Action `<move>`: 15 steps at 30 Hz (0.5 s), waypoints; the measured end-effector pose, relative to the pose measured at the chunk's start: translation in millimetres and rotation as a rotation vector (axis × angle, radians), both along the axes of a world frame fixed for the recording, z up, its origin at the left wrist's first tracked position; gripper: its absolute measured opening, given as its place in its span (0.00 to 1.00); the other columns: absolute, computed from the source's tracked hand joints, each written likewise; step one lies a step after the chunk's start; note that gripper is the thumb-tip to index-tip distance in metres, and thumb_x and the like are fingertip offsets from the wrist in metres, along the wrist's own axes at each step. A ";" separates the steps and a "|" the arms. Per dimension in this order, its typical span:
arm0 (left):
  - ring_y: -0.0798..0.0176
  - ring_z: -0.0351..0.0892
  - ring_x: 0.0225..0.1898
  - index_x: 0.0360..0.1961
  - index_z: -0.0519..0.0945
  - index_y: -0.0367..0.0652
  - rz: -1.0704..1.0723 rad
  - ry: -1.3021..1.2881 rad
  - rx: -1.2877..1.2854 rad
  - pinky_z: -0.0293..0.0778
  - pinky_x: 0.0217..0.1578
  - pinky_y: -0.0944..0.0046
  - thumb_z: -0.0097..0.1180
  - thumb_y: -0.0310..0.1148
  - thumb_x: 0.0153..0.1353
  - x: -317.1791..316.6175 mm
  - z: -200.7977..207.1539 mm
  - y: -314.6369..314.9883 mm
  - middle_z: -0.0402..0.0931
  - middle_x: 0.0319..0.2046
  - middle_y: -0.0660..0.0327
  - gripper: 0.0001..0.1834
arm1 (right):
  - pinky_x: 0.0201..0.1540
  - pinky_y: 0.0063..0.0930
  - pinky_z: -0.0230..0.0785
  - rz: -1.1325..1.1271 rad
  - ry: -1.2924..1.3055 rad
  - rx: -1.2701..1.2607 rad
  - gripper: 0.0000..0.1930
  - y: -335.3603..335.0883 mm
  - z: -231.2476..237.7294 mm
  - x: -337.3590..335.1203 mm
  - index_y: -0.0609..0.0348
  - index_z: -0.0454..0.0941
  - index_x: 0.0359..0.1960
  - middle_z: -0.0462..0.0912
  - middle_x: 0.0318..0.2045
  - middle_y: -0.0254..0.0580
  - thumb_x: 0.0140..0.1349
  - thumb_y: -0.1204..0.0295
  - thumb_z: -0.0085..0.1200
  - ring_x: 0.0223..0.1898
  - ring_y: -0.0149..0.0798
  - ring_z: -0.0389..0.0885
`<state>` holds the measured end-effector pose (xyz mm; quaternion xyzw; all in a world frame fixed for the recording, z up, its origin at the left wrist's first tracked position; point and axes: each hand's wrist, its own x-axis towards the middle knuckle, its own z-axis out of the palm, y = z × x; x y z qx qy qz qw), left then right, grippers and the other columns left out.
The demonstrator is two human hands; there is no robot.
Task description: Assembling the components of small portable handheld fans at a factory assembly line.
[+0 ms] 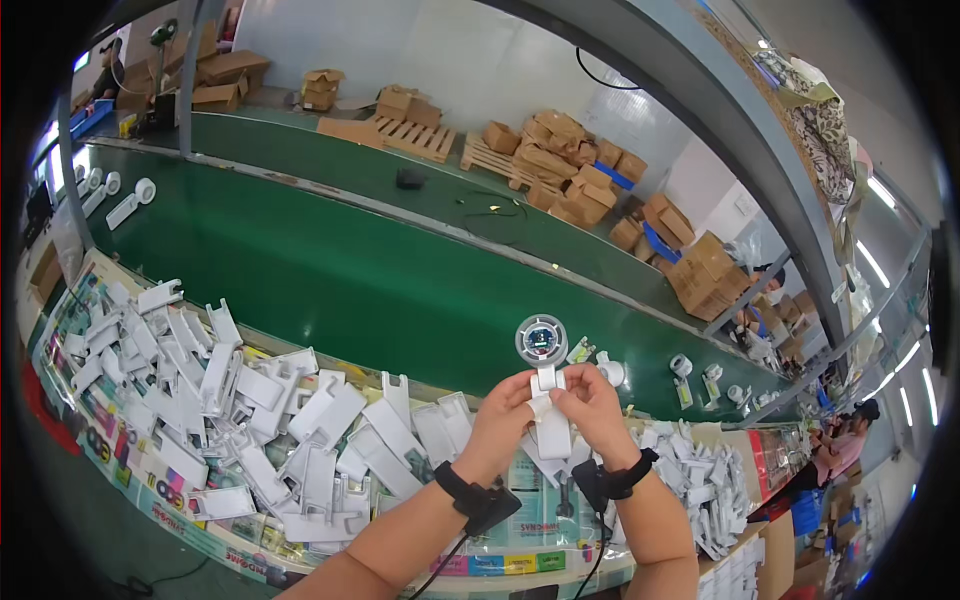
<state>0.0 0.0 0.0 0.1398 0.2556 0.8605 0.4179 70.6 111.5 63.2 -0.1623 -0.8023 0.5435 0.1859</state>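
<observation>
My left hand [505,415] and my right hand [595,405] both grip one white plastic assembly [546,385] held upright over the bench edge. Its top is a round white head [541,340] with a dark disc in the middle. Its lower part is a flat white handle piece [553,432] that runs down between my palms. My fingertips pinch the narrow neck just under the round head. Both wrists wear black straps with cables.
Piles of white plastic handle pieces [250,400] cover the bench to my left and another pile [705,480] lies to my right. A green conveyor belt [330,270] runs behind, carrying finished white parts [680,370]. Cardboard boxes and pallets [560,150] stand beyond it. Other people [840,450] work at far right.
</observation>
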 end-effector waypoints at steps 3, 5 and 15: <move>0.64 0.73 0.47 0.55 0.64 0.36 0.022 0.005 0.034 0.71 0.46 0.66 0.54 0.23 0.55 0.6 -1.0 0.8 0.72 0.48 0.56 0.25 | 0.28 0.11 0.62 0.001 -0.012 0.012 0.12 -0.7 0.8 1.1 0.64 0.70 0.38 0.73 0.28 0.30 0.53 0.77 0.56 0.24 0.18 0.68; 0.64 0.74 0.46 0.54 0.64 0.35 0.015 0.011 0.015 0.71 0.45 0.66 0.53 0.22 0.55 0.7 1.8 3.6 0.72 0.47 0.55 0.24 | 0.28 0.11 0.62 -0.018 -0.010 0.000 0.12 2.1 0.6 3.4 0.64 0.70 0.38 0.73 0.27 0.30 0.53 0.77 0.56 0.24 0.18 0.68; 0.65 0.74 0.45 0.53 0.65 0.35 0.022 0.047 0.020 0.72 0.44 0.68 0.52 0.22 0.56 4.9 -1.8 4.0 0.72 0.47 0.55 0.22 | 0.28 0.12 0.63 -0.038 -0.042 0.013 0.11 -2.1 3.0 8.9 0.64 0.70 0.37 0.73 0.27 0.29 0.53 0.77 0.56 0.24 0.18 0.68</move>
